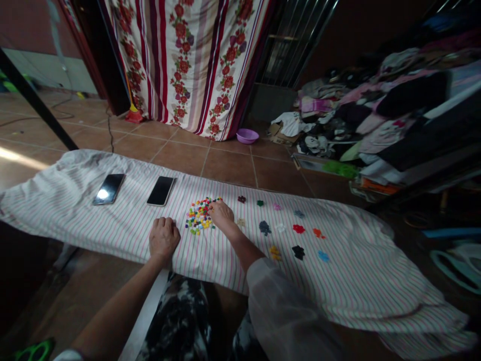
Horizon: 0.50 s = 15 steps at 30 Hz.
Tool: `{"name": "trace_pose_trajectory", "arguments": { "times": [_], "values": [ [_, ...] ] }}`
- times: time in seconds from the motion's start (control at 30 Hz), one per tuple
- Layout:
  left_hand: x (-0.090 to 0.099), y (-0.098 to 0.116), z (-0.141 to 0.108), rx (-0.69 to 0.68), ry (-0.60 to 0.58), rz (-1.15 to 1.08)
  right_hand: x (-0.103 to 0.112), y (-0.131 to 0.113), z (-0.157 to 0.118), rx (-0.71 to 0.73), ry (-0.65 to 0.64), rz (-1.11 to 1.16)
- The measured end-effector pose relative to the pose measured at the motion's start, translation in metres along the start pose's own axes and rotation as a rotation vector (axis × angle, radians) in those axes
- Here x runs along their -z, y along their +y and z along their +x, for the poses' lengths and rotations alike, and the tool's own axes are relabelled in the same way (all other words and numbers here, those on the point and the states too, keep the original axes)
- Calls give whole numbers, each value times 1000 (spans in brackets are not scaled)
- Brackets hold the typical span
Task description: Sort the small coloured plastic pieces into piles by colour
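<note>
A mixed pile of small coloured block-like pieces (199, 215) lies on the striped cloth (225, 265). My right hand (222, 213) reaches onto the pile's right edge, fingertips pinched together; what is between them is too small to make out. To the left of the pile, my left hand (164, 236) rests on the cloth with its fingers curled in. Right of the pile are several small single-colour groups, among them a yellow group (275, 252), a black group (298, 251), a dark grey group (265, 228), a red group (299, 228) and a light blue group (323, 255).
Two phones lie at the cloth's left: one reflecting light (108, 189), the other dark-screened (161, 191). Beyond, a floral curtain (188, 65) hangs above the tiled floor, with a purple basin (247, 136) beside it. A heap of clothes (361, 105) fills the right background.
</note>
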<state>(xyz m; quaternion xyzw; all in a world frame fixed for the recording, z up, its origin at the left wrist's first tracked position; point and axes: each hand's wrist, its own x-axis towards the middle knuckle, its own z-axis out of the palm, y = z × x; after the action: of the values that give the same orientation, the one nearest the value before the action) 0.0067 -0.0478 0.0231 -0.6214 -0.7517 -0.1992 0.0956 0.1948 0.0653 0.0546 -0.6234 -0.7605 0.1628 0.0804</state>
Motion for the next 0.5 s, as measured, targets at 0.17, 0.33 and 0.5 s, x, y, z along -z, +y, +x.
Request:
{"name": "trace_pose_trajectory", "arguments": {
  "times": [0.17, 0.33, 0.5],
  "values": [
    [-1, -1, 0, -1, 14, -7, 0, -2, -1, 1, 24, 46],
    [-1, -1, 0, 2, 3, -27, -12, 9, -1, 38, 132, 335],
    [0, -1, -1, -1, 1, -36, -23, 16, -4, -3, 105, 823]
  ]
}}
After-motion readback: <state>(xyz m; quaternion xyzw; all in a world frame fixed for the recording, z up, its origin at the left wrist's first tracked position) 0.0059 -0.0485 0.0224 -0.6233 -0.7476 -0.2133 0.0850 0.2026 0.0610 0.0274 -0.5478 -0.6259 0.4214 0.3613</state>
